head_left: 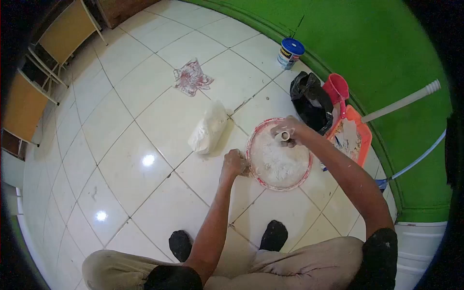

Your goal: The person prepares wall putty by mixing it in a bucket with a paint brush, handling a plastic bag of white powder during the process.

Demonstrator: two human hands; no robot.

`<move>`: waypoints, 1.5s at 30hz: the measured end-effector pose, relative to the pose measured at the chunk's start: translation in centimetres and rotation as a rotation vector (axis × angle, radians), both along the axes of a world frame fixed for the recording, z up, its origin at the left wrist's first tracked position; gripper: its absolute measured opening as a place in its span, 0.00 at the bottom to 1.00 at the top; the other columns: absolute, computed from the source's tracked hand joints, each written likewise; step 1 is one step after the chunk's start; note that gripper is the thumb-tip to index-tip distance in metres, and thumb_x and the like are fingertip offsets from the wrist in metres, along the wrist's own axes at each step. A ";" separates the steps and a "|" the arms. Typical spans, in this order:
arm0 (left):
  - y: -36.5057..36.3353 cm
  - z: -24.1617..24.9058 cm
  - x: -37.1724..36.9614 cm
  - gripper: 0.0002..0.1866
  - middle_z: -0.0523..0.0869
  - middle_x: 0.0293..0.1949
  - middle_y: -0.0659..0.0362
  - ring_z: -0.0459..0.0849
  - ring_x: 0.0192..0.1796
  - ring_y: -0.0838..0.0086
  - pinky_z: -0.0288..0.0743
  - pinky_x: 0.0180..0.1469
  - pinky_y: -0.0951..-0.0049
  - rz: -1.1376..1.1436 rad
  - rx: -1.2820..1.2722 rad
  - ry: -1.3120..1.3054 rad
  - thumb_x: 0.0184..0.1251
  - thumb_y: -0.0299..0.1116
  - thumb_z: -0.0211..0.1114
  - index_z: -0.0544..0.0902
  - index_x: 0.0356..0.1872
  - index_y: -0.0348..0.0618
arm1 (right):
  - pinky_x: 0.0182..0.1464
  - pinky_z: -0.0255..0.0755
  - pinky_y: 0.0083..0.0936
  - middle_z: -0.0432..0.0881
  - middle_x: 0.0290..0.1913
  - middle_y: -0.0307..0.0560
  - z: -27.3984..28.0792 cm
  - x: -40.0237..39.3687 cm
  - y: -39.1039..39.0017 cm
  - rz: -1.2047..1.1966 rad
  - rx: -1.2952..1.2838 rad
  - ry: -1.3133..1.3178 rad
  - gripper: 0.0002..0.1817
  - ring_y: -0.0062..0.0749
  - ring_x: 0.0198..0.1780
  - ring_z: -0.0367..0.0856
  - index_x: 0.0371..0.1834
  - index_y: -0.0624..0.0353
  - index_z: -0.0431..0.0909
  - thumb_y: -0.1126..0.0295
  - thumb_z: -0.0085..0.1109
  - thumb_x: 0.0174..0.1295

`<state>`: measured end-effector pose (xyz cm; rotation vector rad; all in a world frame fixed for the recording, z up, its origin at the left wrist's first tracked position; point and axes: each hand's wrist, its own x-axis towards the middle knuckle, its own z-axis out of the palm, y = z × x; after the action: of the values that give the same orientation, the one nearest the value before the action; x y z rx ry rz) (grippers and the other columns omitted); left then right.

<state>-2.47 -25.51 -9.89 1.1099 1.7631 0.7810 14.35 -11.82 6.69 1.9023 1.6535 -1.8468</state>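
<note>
A round red-rimmed basin [276, 187] sits on the tiles, with white powder [282, 166] heaped in a pale mix inside. Over its far side, my right hand [293, 129] is wrapped round a short pale tube [282, 137] whose hollow round end faces up. My left hand [234, 163] is closed at the basin's left rim; what its fingers hold is hidden. Just beyond that hand lies a white plastic bag [209, 129], bulging with pale contents.
Along the green wall stand a blue-lidded tub [290, 53], a black plastic bag [311, 101], a pink dipper [336, 88] and an orange tray [363, 140]. A crumpled stained sheet [193, 78] lies on the floor. A pale ribbed hose [401, 104] slants near the wall. Chairs [67, 31] stand far left.
</note>
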 end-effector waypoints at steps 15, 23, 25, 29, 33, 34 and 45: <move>0.8 -2.5 -0.9 0.13 0.85 0.27 0.49 0.88 0.27 0.64 0.86 0.27 0.65 -0.040 -0.052 -0.272 0.51 0.24 0.73 0.77 0.32 0.30 | 0.09 0.62 0.27 0.74 0.14 0.46 -0.3 0.0 -3.8 0.213 0.216 0.050 0.17 0.28 0.10 0.70 0.12 0.64 0.73 0.67 0.68 0.50; 0.2 4.5 -0.6 0.13 0.86 0.30 0.47 0.88 0.26 0.64 0.87 0.26 0.64 -0.031 -0.132 -0.249 0.52 0.23 0.71 0.76 0.36 0.31 | 0.26 0.68 0.34 0.73 0.15 0.48 -0.4 2.5 -5.5 0.519 0.449 -0.172 0.19 0.30 0.19 0.71 0.16 0.69 0.77 0.61 0.70 0.44; 0.2 4.9 -0.4 0.13 0.87 0.30 0.48 0.88 0.29 0.65 0.87 0.28 0.66 0.044 -0.160 -0.327 0.54 0.26 0.70 0.77 0.38 0.32 | 0.29 0.69 0.34 0.75 0.18 0.49 0.4 3.5 -5.5 0.629 0.466 -0.106 0.18 0.30 0.21 0.73 0.21 0.69 0.82 0.61 0.70 0.46; 0.0 4.1 0.4 0.15 0.87 0.29 0.49 0.89 0.32 0.67 0.86 0.33 0.65 0.061 0.001 -0.193 0.55 0.28 0.70 0.79 0.42 0.35 | 0.46 0.75 0.36 0.82 0.32 0.58 4.1 6.6 -6.0 0.581 0.500 -0.086 0.23 0.40 0.41 0.82 0.37 0.66 0.84 0.55 0.68 0.48; -0.4 2.5 0.7 0.17 0.86 0.28 0.49 0.88 0.32 0.65 0.82 0.38 0.64 0.049 0.124 0.084 0.57 0.30 0.68 0.80 0.49 0.43 | 0.43 0.76 0.39 0.82 0.39 0.60 6.3 9.9 -9.5 0.360 0.198 -0.262 0.25 0.46 0.40 0.83 0.54 0.59 0.78 0.61 0.65 0.53; -0.4 2.4 0.6 0.19 0.86 0.28 0.48 0.88 0.31 0.64 0.81 0.38 0.63 0.049 0.143 0.071 0.57 0.30 0.67 0.81 0.52 0.45 | 0.43 0.76 0.39 0.82 0.39 0.60 4.2 12.0 -10.4 0.352 0.204 -0.263 0.25 0.46 0.40 0.83 0.54 0.59 0.78 0.61 0.65 0.53; 0.3 3.1 0.7 0.23 0.87 0.33 0.43 0.88 0.32 0.62 0.81 0.38 0.64 -0.070 0.245 0.121 0.63 0.36 0.62 0.78 0.61 0.47 | 0.25 0.74 0.41 0.72 0.32 0.52 -10.4 19.6 -22.0 0.299 1.064 -0.530 0.20 0.48 0.24 0.77 0.57 0.51 0.79 0.68 0.62 0.59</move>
<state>-1.74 -25.23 -6.74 1.3998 1.7503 0.9213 33.91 -33.77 -3.68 1.9080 2.6923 -0.2209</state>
